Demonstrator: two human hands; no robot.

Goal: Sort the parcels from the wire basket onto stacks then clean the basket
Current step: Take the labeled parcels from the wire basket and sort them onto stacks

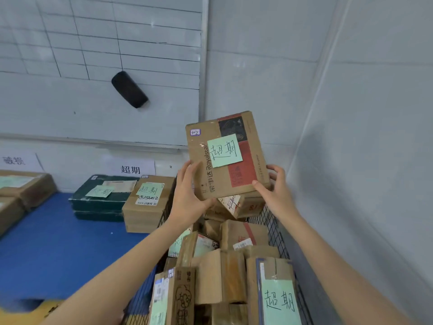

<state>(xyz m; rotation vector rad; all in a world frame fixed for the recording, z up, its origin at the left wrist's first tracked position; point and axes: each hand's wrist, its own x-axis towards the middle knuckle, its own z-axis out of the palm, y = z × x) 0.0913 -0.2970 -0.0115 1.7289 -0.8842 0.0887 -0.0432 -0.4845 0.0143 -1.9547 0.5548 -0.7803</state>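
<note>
Holding parcel point(225, 158) above wire basket point(274, 231), left hand point(187, 198) fingers point(187, 170) gripping its left edge, right hand point(278, 191) its right corner

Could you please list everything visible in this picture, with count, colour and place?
wire basket: one, black mesh, lower right
held parcel: one, brown, green note, above the basket
basket parcels: many, mostly brown, inside the wire basket
dark green parcels: one stack, on blue surface
brown stack: one, right of the dark green parcels
far-left parcels: at least two, brown, left edge
blue surface: one, lower left
wall signs: two, white, above stacks
whiteboard: one, white with black grid, upper left
eraser: one, black, on whiteboard
left hand: one, gripping the held parcel's left edge
right hand: one, gripping its right edge
</note>
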